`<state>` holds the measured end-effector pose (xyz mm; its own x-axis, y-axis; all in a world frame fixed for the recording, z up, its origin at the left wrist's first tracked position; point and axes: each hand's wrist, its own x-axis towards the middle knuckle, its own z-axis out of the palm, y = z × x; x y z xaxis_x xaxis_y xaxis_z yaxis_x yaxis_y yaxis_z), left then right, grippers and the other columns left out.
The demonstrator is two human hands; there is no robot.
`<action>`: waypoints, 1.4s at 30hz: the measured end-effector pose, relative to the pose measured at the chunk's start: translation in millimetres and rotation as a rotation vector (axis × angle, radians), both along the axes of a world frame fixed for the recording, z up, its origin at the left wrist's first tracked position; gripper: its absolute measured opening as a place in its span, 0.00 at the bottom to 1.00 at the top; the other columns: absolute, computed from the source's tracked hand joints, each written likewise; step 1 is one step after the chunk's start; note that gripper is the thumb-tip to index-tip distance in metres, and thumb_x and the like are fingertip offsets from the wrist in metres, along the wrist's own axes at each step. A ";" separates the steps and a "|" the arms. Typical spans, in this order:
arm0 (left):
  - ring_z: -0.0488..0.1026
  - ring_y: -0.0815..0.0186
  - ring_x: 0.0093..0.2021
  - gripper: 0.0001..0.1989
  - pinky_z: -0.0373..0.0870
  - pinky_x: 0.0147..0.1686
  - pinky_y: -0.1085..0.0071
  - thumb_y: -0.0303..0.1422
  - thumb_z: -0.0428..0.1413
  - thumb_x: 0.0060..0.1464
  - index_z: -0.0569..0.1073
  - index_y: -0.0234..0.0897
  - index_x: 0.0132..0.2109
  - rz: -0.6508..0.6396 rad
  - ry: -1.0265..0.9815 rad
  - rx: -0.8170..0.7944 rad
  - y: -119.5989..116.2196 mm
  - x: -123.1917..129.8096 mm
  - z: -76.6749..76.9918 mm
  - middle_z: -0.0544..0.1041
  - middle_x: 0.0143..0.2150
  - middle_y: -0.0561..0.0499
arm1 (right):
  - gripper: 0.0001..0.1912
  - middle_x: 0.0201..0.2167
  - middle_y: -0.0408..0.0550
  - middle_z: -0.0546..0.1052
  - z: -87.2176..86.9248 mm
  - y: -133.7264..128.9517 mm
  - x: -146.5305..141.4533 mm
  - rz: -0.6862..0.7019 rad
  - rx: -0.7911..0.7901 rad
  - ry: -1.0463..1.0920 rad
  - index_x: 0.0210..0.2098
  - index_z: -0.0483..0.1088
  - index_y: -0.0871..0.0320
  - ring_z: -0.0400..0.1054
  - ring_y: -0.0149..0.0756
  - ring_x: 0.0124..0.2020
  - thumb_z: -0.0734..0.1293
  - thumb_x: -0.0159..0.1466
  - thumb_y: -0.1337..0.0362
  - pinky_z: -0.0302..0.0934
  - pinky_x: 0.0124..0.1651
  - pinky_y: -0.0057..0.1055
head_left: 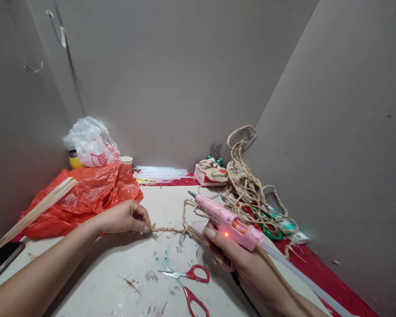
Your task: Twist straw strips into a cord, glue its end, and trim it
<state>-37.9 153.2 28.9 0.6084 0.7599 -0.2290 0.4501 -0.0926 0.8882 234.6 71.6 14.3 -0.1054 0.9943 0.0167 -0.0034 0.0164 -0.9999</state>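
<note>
My left hand pinches the end of a braided straw cord just above the white work surface. From there the cord runs right, loops upward, and passes behind my other hand. My right hand is wrapped round the handle of a pink hot glue gun, whose nozzle points up and left and whose small light glows orange. A clear glue stick sticks out of the gun's back end. Below the cord lie red-handled scissors, blades spread apart.
Tangled straw cord is heaped at the right, over green-handled scissors. A small box holds coiled braid. Glue sticks lie at the back. Left are a red plastic bag, straw strips and a phone. Grey panels enclose the table.
</note>
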 end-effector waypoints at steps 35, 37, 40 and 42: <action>0.63 0.78 0.17 0.14 0.61 0.18 0.80 0.40 0.61 0.48 0.75 0.30 0.31 0.128 -0.571 -0.431 -57.3 72.1 -19.8 0.75 0.26 0.50 | 0.18 0.20 0.42 0.68 -25.4 -10.0 -22.5 0.121 -0.082 0.052 0.28 0.69 0.62 0.56 0.25 0.20 0.68 0.58 0.50 0.53 0.24 0.25; 0.63 0.78 0.17 0.14 0.62 0.18 0.80 0.40 0.61 0.47 0.75 0.30 0.31 0.131 -0.580 -0.445 -57.4 71.2 -21.8 0.75 0.26 0.50 | 0.18 0.21 0.42 0.68 -25.2 -10.2 -22.9 0.135 -0.073 0.074 0.28 0.69 0.61 0.56 0.25 0.21 0.68 0.58 0.51 0.53 0.24 0.25; 0.63 0.78 0.17 0.13 0.62 0.18 0.80 0.39 0.62 0.47 0.74 0.30 0.30 0.129 -0.589 -0.450 -57.6 70.0 -22.7 0.74 0.25 0.50 | 0.17 0.22 0.42 0.69 -23.5 -10.7 -25.1 0.160 -0.085 0.152 0.32 0.69 0.61 0.57 0.26 0.22 0.69 0.58 0.52 0.53 0.25 0.25; 0.63 0.78 0.17 0.13 0.62 0.18 0.80 0.38 0.62 0.47 0.74 0.30 0.30 0.121 -0.596 -0.450 -57.5 69.8 -22.2 0.74 0.25 0.51 | 0.17 0.22 0.41 0.69 -23.1 -10.8 -26.4 0.157 -0.102 0.209 0.36 0.69 0.60 0.56 0.25 0.21 0.69 0.57 0.52 0.52 0.25 0.24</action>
